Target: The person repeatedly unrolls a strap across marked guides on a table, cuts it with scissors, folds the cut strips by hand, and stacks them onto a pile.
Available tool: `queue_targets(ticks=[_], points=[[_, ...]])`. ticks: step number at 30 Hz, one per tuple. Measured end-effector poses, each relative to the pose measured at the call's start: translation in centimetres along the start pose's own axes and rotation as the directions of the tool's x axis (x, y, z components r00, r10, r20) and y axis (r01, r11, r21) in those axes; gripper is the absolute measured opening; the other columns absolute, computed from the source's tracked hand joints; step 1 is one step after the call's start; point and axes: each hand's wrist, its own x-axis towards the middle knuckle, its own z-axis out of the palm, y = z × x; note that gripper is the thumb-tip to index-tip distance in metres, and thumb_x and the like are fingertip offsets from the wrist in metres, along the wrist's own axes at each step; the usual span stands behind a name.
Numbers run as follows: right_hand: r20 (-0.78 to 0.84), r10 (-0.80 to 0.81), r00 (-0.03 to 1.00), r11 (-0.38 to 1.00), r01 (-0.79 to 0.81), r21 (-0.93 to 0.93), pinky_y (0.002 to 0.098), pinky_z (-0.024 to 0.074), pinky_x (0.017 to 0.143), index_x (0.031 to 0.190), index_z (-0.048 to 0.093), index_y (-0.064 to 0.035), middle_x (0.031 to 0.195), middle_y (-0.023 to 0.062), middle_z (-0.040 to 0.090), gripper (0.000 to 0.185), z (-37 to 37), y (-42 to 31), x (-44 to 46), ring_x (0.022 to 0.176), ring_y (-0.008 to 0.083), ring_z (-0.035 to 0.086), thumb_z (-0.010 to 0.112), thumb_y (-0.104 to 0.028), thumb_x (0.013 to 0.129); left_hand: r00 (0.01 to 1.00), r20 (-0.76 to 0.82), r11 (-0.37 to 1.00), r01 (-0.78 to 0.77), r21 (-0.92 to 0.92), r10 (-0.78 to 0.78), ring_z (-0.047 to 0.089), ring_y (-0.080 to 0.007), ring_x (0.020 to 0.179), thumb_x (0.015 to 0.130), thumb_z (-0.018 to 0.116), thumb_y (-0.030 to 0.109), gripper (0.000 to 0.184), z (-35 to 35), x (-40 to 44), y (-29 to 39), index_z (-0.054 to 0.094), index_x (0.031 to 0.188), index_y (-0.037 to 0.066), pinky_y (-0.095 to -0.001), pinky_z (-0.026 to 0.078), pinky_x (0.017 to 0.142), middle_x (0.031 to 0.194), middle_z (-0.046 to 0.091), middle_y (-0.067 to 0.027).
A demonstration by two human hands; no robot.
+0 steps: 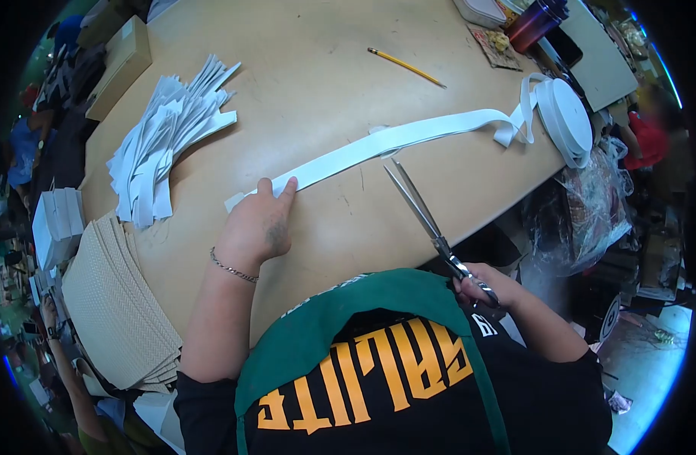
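My left hand rests on the table, its fingertips pressing on a long white elastic strip near its left end; its other fingers are tucked out of sight. The strip runs right across the table in a layered fold, towards a white roll at the table's right edge. My right hand is closed around the handles of metal scissors. Their blades are slightly apart and point at the strip, with the tips just below it. A pile of cut white strips lies at the upper left.
A yellow pencil lies at the back. Stacked beige textured sheets and a white box-like stack are at the left edge. A dark tumbler and a phone stand at the back right. A plastic-wrapped bundle is beside the table.
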Motion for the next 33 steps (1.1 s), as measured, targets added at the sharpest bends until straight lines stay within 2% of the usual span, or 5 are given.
queue_targets(ticks=[7, 10, 13, 22, 33], points=[[-0.053, 0.107, 0.993, 0.992, -0.103, 0.072, 0.0234, 0.0444, 0.05, 0.077, 0.049, -0.0076, 0.058, 0.0018, 0.051, 0.05, 1.0, -0.4, 1.6, 0.053, 0.0115, 0.055, 0.048, -0.057, 0.086, 1.0, -0.02, 1.0, -0.012, 0.007, 0.012, 0.06, -0.0352, 0.076, 0.068, 0.055, 0.007, 0.07, 0.8, 0.2, -0.5, 0.037, 0.135, 0.012, -0.0398, 0.051, 0.07, 0.108, 0.048, -0.0219], [-0.088, 0.139, 0.986, 0.99, -0.138, 0.019, 0.0235, 0.0446, 0.05, 0.075, 0.048, -0.0077, 0.058, 0.0018, 0.051, 0.053, 1.2, -1.5, 2.1, 0.052, 0.0114, 0.055, 0.048, -0.06, 0.084, 0.999, -0.029, 1.0, -0.013, -0.002, 0.013, 0.061, -0.0291, 0.079, 0.068, 0.054, 0.003, 0.066, 0.3, 0.0, -0.1, 0.04, 0.133, 0.005, -0.0361, 0.052, 0.068, 0.104, 0.048, -0.0227], [-0.105, 0.158, 0.982, 0.987, -0.156, 0.02, 0.0234, 0.0446, 0.05, 0.074, 0.049, -0.0075, 0.058, 0.0018, 0.051, 0.057, 1.4, -2.0, 2.7, 0.052, 0.0114, 0.055, 0.048, -0.064, 0.082, 0.999, -0.044, 1.0, -0.015, 0.005, 0.015, 0.061, -0.0354, 0.077, 0.069, 0.053, 0.007, 0.069, 1.0, 0.2, -0.5, 0.036, 0.135, 0.012, -0.0395, 0.052, 0.069, 0.107, 0.048, -0.0219], [-0.119, 0.142, 0.983, 0.986, -0.13, 0.104, 0.0223, 0.0426, 0.046, 0.075, 0.05, -0.0078, 0.056, 0.0016, 0.05, 0.056, 2.3, -2.3, 4.2, 0.048, 0.0105, 0.051, 0.05, -0.064, 0.081, 0.997, -0.067, 0.999, -0.036, 0.016, 0.037, 0.06, -0.0293, 0.078, 0.07, 0.054, 0.003, 0.064, 0.6, 0.0, -0.3, 0.042, 0.132, 0.005, -0.036, 0.053, 0.067, 0.102, 0.048, -0.0218], [-0.156, 0.167, 0.974, 0.981, -0.148, 0.126, 0.0211, 0.0424, 0.046, 0.078, 0.052, -0.0058, 0.058, 0.0009, 0.051, 0.057, 2.2, -2.4, 5.3, 0.048, 0.009, 0.051, 0.051, -0.063, 0.081, 0.999, -0.038, 1.0, -0.003, 0.013, 0.004, 0.059, -0.0306, 0.081, 0.07, 0.055, 0.001, 0.065, 0.3, -0.1, 0.0, 0.041, 0.133, 0.006, -0.0373, 0.053, 0.069, 0.102, 0.048, -0.0209]])
